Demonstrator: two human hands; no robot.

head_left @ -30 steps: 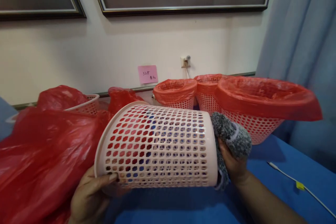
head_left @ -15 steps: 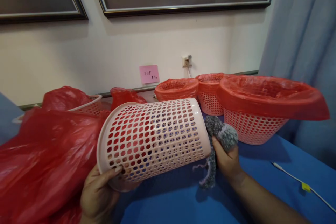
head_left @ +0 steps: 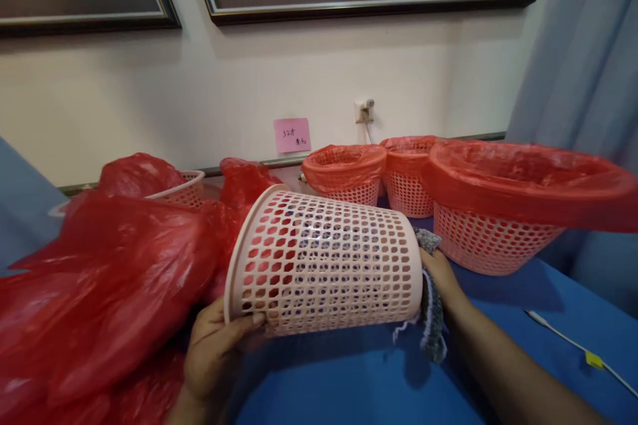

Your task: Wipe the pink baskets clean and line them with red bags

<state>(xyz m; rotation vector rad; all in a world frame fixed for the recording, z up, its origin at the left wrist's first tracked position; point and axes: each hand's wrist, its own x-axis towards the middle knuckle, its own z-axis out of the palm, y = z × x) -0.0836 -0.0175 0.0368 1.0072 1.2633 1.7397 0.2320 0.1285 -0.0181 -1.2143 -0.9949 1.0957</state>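
A pale pink perforated plastic basket lies sideways in the air above the blue table, its rim to the left and its base to the right. My left hand grips the rim from below, thumb on the outer wall. At the base end, my right hand presses a grey fuzzy cloth against the bottom. The cloth hangs down below the base, with a loose light strand. The basket hides part of the right hand's fingers.
Red plastic bags heap up at the left, partly over another pink basket. Behind and right stand a large basket with a red liner and two smaller lined ones. A white cable lies on the blue table.
The basket has shifted right in view and its base end has tipped slightly lower. The right hand and cloth have moved further behind the base, so less of them shows.
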